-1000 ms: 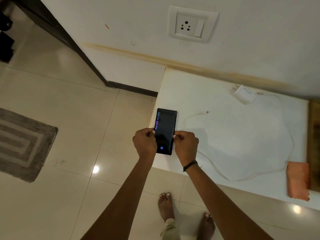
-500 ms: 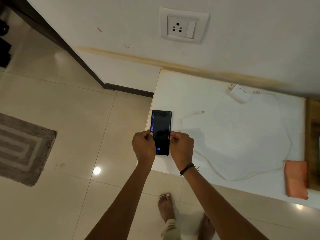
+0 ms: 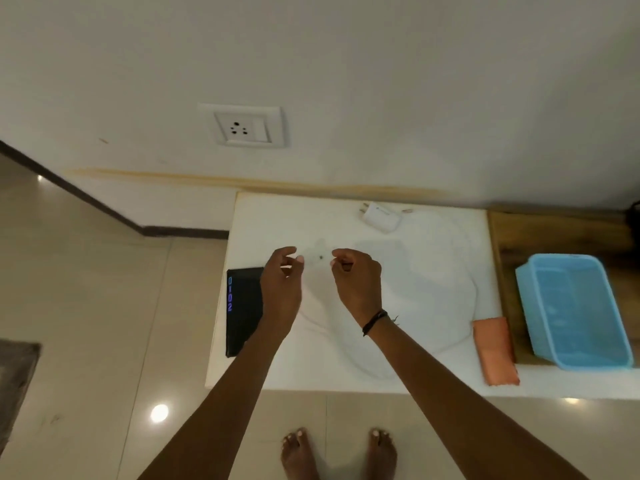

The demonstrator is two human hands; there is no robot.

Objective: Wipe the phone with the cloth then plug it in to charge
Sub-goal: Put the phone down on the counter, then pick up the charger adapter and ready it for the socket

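The black phone (image 3: 242, 306) lies face up on the left edge of the white table (image 3: 263, 220), its lit digits toward the floor side; my left forearm hides its right part. My left hand (image 3: 282, 289) and my right hand (image 3: 356, 285) hover side by side over the table, fingers curled and apart, holding nothing. The blurred free end of the white cable (image 3: 372, 368) lies between the fingertips. The white charger adapter (image 3: 381, 216) rests by the wall. A folded orange cloth (image 3: 495, 351) sits at the table's right front. A wall socket (image 3: 247, 126) is above the table.
A light blue plastic tub (image 3: 575, 310) stands on a wooden surface (image 3: 554, 233) to the right of the table. A grey mat (image 3: 14, 382) lies on the tiled floor at far left. My bare feet stand just before the table's front edge.
Both hands have let go of the phone, which now lies on the table's left edge. They moved right toward the cable end. The camera has shifted right and tilted up.
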